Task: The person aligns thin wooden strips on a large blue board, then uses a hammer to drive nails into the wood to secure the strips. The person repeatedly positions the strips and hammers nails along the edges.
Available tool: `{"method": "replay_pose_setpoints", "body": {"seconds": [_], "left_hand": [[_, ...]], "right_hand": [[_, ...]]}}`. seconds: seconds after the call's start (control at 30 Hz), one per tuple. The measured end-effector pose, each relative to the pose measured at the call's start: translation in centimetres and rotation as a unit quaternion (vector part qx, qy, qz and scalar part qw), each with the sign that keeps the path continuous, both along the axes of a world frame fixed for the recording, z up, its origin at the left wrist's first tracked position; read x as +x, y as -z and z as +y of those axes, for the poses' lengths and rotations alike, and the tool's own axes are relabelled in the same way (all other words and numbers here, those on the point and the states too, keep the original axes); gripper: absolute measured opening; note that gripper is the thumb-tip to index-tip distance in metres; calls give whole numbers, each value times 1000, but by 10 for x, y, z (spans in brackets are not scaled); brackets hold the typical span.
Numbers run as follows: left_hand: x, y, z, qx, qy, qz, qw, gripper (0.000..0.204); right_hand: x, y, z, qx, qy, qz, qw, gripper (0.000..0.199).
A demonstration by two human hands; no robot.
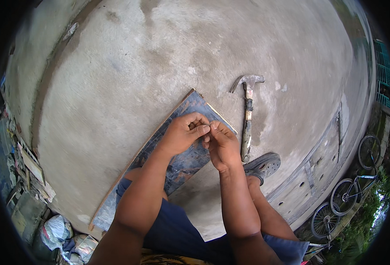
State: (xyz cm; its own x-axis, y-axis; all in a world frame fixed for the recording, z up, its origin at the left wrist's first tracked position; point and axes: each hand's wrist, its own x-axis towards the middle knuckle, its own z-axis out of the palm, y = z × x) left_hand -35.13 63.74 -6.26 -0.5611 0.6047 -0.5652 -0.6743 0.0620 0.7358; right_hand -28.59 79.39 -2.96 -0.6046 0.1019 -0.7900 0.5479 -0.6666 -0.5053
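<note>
Both hands meet above a dark, paint-worn board (186, 170), their fingertips nearly touching. My left hand (184, 132) is closed in a pinch of thumb and forefinger. Facing it, my right hand (223, 143) pinches too, its other fingers curled. Something small may sit between the fingertips, but it is too small to make out. Right of the board, a claw hammer (248, 117) lies on the concrete, its head pointing away from me and its worn handle wrapped with dark tape near the top.
My foot in a grey clog (265, 165) rests beside the hammer's handle end. Scrap wood (34, 168) and plastic bags (56, 232) are piled at the left. Bicycles (345, 194) stand at the far right, near plants. A groove (40, 101) runs along the concrete floor at the left.
</note>
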Motion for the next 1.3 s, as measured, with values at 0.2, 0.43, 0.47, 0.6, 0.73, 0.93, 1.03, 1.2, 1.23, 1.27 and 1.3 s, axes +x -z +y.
{"method": "replay_pose_setpoints", "body": {"seconds": [0.2, 0.43, 0.47, 0.6, 0.73, 0.93, 1.03, 1.2, 1.23, 1.27, 1.3], "left_hand": [[8, -2, 7, -92, -67, 197, 974, 24], [6, 44, -11, -279, -169, 363, 873, 26], [8, 45, -4, -294, -167, 365, 868, 26], [6, 53, -3, -290, -193, 329, 878, 28], [6, 52, -9, -315, -163, 378, 855, 18], [8, 48, -4, -305, -185, 364, 860, 15], [7, 50, -7, -312, -172, 381, 853, 14], [9, 52, -5, -304, -194, 381, 851, 14], [8, 53, -5, -301, -194, 383, 851, 14], [9, 55, -3, -297, -194, 382, 853, 14], [11, 56, -3, -295, -194, 380, 855, 14]], "right_hand": [[0, 8, 0, -87, -1, -11, 996, 14], [15, 33, 59, 698, -186, -5, 692, 33], [24, 42, 76, 719, -199, -37, 665, 34], [39, 60, 100, 722, -238, -83, 644, 43], [38, 61, 101, 710, -262, -117, 643, 45], [36, 66, 112, 667, -286, -164, 668, 48], [40, 71, 112, 674, -257, -145, 677, 45], [51, 69, 117, 678, -205, -66, 703, 37], [54, 67, 116, 614, -177, -72, 765, 35], [58, 62, 116, 547, -149, -82, 819, 34], [64, 55, 113, 474, -121, -90, 867, 33]]}}
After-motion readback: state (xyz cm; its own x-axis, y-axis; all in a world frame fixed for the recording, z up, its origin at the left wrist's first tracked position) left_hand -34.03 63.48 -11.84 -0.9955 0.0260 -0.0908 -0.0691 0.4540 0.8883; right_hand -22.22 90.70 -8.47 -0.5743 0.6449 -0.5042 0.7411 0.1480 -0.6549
